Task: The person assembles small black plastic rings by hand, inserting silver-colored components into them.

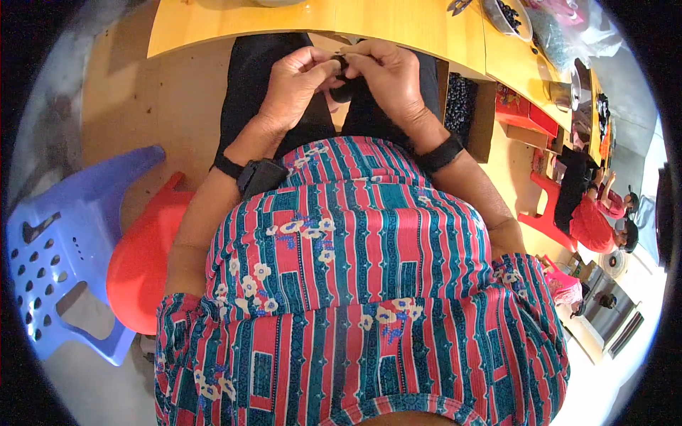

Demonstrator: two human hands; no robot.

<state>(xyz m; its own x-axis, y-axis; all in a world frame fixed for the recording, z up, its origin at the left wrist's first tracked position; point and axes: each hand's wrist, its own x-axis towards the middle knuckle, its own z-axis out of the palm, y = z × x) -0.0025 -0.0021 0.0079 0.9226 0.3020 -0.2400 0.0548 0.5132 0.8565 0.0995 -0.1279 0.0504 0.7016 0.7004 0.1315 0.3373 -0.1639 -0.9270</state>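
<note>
Both your hands are up at the near edge of the worktop point(415, 25), above your lap. Small black piece point(343, 91) sits right between them, pinched at its upper end, lower part hanging free just below the fingers. Left hand point(302, 79): thumb and forefinger closed on it from your left, other fingers curled. Right hand point(389, 74): thumb and finger pressed together on it from your right, fingertips nearly meeting the left's. Exact shape of the piece can't be told; your fingers cover its top. Piece is clear of the worktop, over the gap between your dark trouser legs. On the worktop, ahead and well to your right: pale bowl point(525, 30) with black bits in it; dark-handled tool point(459, 6) near it, partly cut off.
</note>
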